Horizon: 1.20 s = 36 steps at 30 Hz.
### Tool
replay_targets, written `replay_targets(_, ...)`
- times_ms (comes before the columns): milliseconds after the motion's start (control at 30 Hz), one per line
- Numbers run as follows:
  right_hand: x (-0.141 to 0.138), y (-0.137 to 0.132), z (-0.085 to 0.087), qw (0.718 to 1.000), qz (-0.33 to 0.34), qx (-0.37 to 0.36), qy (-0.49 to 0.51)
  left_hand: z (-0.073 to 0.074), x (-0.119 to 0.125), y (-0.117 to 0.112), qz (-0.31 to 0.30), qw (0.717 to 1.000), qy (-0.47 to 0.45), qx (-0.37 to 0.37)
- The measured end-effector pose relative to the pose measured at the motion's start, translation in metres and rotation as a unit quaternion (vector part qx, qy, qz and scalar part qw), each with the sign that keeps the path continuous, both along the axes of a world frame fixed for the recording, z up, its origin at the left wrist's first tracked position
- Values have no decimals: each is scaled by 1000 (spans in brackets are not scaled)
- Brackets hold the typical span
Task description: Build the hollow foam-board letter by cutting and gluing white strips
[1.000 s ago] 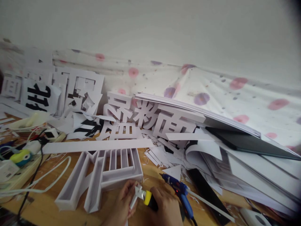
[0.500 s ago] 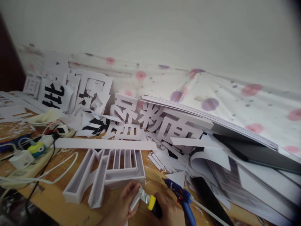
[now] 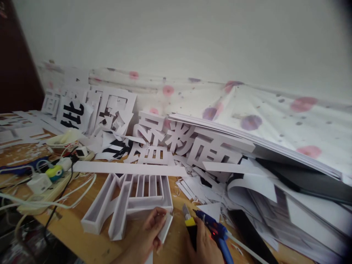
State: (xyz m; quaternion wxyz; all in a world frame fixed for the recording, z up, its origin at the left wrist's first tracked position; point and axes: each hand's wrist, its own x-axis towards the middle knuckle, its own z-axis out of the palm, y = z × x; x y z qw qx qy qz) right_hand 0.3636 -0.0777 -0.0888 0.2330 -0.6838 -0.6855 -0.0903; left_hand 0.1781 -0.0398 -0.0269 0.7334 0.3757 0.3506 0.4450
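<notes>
My left hand (image 3: 154,229) is closed on a small white foam-board strip (image 3: 166,228), pinched between thumb and fingers. In my right hand (image 3: 205,242) is a utility knife (image 3: 190,223) with a black and yellow handle, its blade pointing up and away from me. The blade stands apart from the strip. Just beyond my left hand lies a hollow white foam-board character (image 3: 148,211) with raised walls. A blue glue gun (image 3: 211,224), its small red light lit and a white stick in its rear, lies beside my right hand.
A long white strip (image 3: 129,168) lies behind the hollow character. To the left, a power strip (image 3: 59,187) carries chargers and cables. Finished white characters (image 3: 180,138) and paper scraps stand along the back. A black bar (image 3: 249,234) and stacked sheets (image 3: 310,220) fill the right.
The knife has moved right, away from the strip in my left hand, and its blade now points up. My left hand still grips the strip. The view has shifted slightly left.
</notes>
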Motion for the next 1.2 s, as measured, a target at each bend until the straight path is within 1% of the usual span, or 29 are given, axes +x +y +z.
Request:
replay_targets(67,3,1,-7,999,7,3,-34,-2,0,-1,-4,1000,6,17)
replay_targets(100,4,2,-8,999,2,1,-45,-3,-2,-1,-9,999,11,33)
replay_targets(167,3,2,-3,999,-13,-2,-50,-5,-7,-4,-19,997,24,77)
replay_targets(200,2,2,4,999,-7,-4,-42,-5,-11,-6,-29,994,36,102)
replay_targets(267,-3,1,25,999,38,-10,7,0,-22,-10,-55,983,79,156)
replay_targets(333,-13,-2,52,989,95,-13,116,11,-36,-16,-76,959,161,218)
replay_targets(400,-28,-4,76,958,149,-14,245,24,-49,-21,-66,926,253,272)
replay_targets(433,-37,-5,86,937,184,-32,296,30,-55,-24,-52,914,282,288)
replay_targets(467,-47,-5,94,916,214,-50,336,35,-61,-26,-39,905,304,296)
replay_targets(500,-57,-4,100,902,234,-59,359,39,-66,-28,-29,901,315,297)
replay_targets(533,-66,-2,104,896,243,-67,365,42,-72,-29,-27,900,319,296)
replay_targets(633,-89,8,111,893,249,-77,367,50,-94,-25,-17,903,322,284)
replay_targets(667,-95,12,113,888,251,-83,377,52,-103,-20,5,901,329,282)
replay_targets(700,-100,16,115,879,258,-95,389,54,-114,-14,45,896,338,284)
replay_targets(733,-105,20,118,870,267,-107,401,56,-125,-7,72,891,345,286)
replay_targets(767,-109,23,120,862,276,-116,409,56,-136,1,93,880,357,298)
replay_targets(800,-114,26,121,858,286,-126,408,56,-145,10,86,865,380,317)
replay_targets(867,-124,32,124,863,303,-140,380,52,-159,25,78,814,433,379)
replay_targets(933,-134,37,124,872,325,-149,335,45,-165,35,60,797,452,396)
replay_targets(1000,-142,42,122,872,347,-159,307,37,-166,39,42,791,455,407)
replay_targets(1100,-148,49,120,853,367,-173,329,28,-162,39,26,785,454,421)
replay_targets(1200,-145,55,121,828,385,-189,361,26,-157,35,13,787,455,417)
